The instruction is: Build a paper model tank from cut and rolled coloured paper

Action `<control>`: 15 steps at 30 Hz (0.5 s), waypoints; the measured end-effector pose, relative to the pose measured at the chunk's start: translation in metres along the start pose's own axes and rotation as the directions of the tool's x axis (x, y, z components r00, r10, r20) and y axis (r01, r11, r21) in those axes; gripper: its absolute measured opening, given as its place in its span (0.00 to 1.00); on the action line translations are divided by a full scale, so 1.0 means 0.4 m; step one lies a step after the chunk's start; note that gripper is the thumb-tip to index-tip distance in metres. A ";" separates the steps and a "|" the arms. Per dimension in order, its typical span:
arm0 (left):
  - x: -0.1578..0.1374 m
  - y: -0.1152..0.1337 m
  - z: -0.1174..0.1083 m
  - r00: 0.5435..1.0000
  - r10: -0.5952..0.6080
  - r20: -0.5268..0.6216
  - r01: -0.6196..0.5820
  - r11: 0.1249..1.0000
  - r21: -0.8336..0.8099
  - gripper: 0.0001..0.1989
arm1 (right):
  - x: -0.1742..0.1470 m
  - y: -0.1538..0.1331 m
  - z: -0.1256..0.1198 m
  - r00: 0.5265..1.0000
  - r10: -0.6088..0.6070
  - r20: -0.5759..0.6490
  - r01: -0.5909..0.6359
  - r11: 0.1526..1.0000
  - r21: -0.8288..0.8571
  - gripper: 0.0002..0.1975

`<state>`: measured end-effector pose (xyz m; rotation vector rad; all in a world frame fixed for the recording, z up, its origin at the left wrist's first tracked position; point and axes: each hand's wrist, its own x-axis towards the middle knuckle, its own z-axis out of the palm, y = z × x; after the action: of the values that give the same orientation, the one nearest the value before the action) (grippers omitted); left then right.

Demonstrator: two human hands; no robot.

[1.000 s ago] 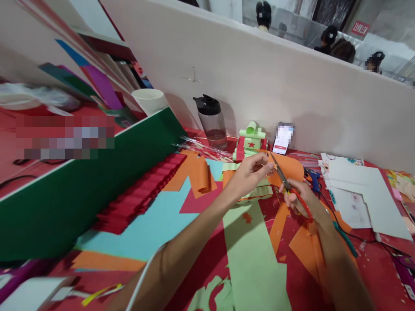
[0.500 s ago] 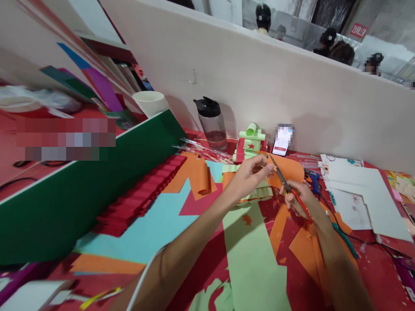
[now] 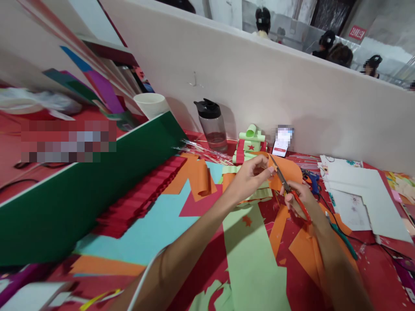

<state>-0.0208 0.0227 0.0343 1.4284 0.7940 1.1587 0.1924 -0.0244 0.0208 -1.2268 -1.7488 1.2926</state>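
My left hand pinches a piece of orange paper between thumb and fingers. Red-handled scissors are in my right hand, their blades pointing up and left across that paper, close to my left fingertips. Behind my hands stands a light green paper model with a red star on its front. An orange and green paper piece sits partly hidden beneath my left hand. Nearer to me, a small orange star cutout lies on a light green sheet.
A dark green board stands on the left, beside folded red paper. A water bottle and a phone are by the white partition. White card, a cable and teal-handled tool lie right.
The scissors and my right hand have shifted very slightly left, and the orange paper's outer edge has come in a little. My left hand stays nearly in place, still pinching.
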 end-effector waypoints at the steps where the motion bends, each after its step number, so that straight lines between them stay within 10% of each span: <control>1: -0.001 0.000 0.001 1.000 -0.005 -0.012 0.005 1.000 -0.006 0.17 | 0.000 -0.001 0.001 1.000 -0.002 -0.006 0.002 1.000 0.004 0.29; 15: -0.010 -0.007 0.031 0.991 0.053 -0.120 -0.063 0.994 -0.085 0.17 | -0.003 0.000 0.004 0.999 0.034 0.030 -0.036 0.997 0.061 0.30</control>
<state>-0.0101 0.0156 0.0312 1.3269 0.7766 1.3162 0.1915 -0.0261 0.0206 -1.2145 -1.7014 1.3810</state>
